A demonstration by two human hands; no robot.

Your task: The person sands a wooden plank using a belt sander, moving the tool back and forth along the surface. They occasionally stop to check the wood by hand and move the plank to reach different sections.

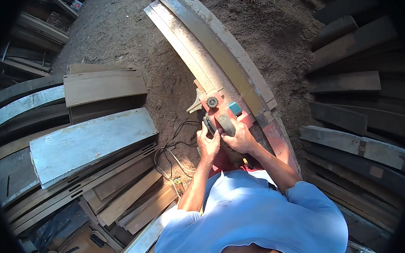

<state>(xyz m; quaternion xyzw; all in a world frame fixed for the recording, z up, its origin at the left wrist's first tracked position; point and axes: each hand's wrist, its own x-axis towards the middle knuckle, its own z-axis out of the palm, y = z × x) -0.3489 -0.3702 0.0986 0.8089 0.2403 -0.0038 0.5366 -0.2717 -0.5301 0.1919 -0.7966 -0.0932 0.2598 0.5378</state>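
Observation:
A red electric hand planer (216, 110) with a black round knob rests at the near end of a long pale board (177, 40). My right hand (242, 138) is closed round its dark rear handle. My left hand (207, 143) is closed on the black part at the planer's left side, its thumb close to my right hand. The fingertips of both hands are partly hidden. A teal part shows on the planer's right side. Alongside the board runs a metal-grey beam (221, 52), and light shavings lie between them.
Stacked planks and a pale blue-white board (93, 143) lie at the left. More dark planks (346, 82) are piled along the right. A dark cord (167, 149) loops on the ground left of my left arm. Sawdust covers the ground (119, 30).

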